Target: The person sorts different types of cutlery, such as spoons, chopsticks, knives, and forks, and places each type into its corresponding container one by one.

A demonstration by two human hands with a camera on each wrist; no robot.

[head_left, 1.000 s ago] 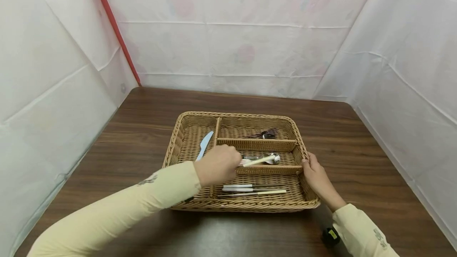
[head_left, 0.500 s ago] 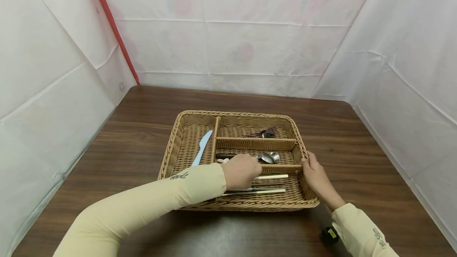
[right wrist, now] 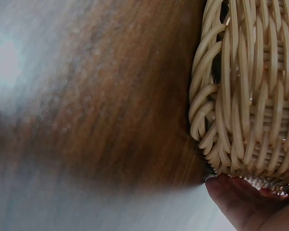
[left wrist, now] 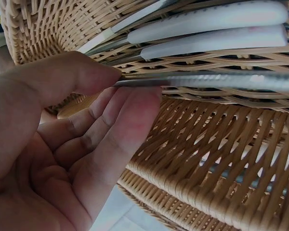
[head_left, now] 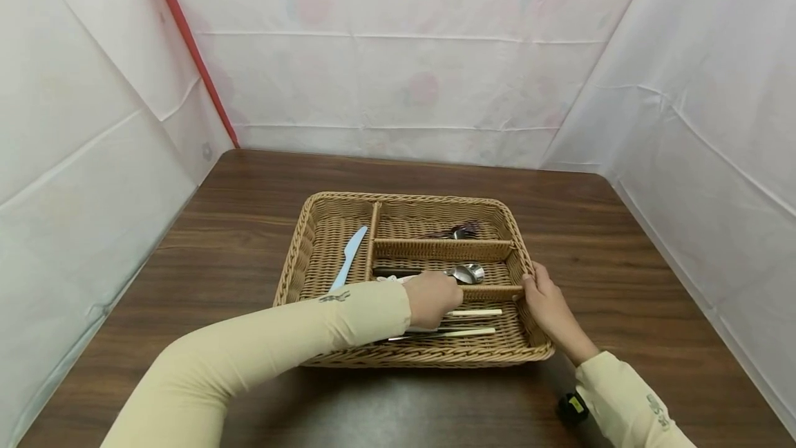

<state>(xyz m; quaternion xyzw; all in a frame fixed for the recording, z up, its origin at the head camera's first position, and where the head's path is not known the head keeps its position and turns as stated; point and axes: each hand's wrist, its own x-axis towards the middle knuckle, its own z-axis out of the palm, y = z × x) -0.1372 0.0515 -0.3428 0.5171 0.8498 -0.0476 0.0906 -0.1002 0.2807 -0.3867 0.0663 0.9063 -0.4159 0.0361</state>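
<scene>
My left hand (head_left: 433,298) is over the near compartment of a wicker cutlery tray (head_left: 398,197). Thumb and fingers pinch a slim table knife (left wrist: 221,81), its metal end seen edge-on in the left wrist view. A pale yellow handle (head_left: 477,312) juts out to the right beneath the hand. Below it in the same compartment are another pale-yellow-handled piece (head_left: 472,332) and white handles (left wrist: 207,24), partly hidden by the hand. My right hand (head_left: 553,306) grips the tray's right side, thumb at the rim; in the right wrist view its fingers (right wrist: 233,195) touch the weave.
A light blue knife (head_left: 349,256) lies in the left compartment. Spoons (head_left: 468,273) lie in the middle one and dark forks (head_left: 457,230) in the back one. The tray stands on a dark wooden table (head_left: 249,227) with white sheeting (head_left: 385,88) around it.
My left hand has moved right and nearer, from over the middle compartment down to the near one, with the pale-handled knife. The right hand has kept its grip on the tray.
</scene>
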